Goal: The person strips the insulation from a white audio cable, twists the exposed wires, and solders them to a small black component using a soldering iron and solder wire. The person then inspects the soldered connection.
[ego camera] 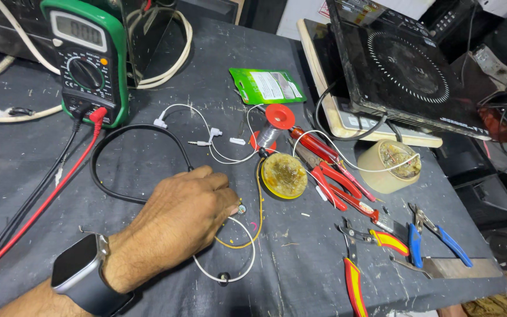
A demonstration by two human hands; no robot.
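Note:
My left hand [183, 214], with a dark smartwatch [80, 273] on the wrist, rests palm down on the dark table cover [24, 158]. Its fingers are curled and the fingertips pinch a small round earphone part [242, 209] at the end of a thin white wire [247, 261]. That wire loops out below the hand, beside a thin yellow wire [259, 223]. More white earphone cable with a jack plug [206, 138] lies just beyond the knuckles. A black cable loop [104, 176] runs under the hand's far side. My right hand is out of sight.
A green multimeter [83, 64] with red and black leads stands at the back left. Right of the hand lie a yellow flux tin [284, 175], a solder spool [274, 126], a red screwdriver [318, 147], red pliers [335, 188], a tape roll [389, 166], cutters [353, 270] and blue-handled pliers [435, 235]. A black cooktop [400, 64] leans at the back right.

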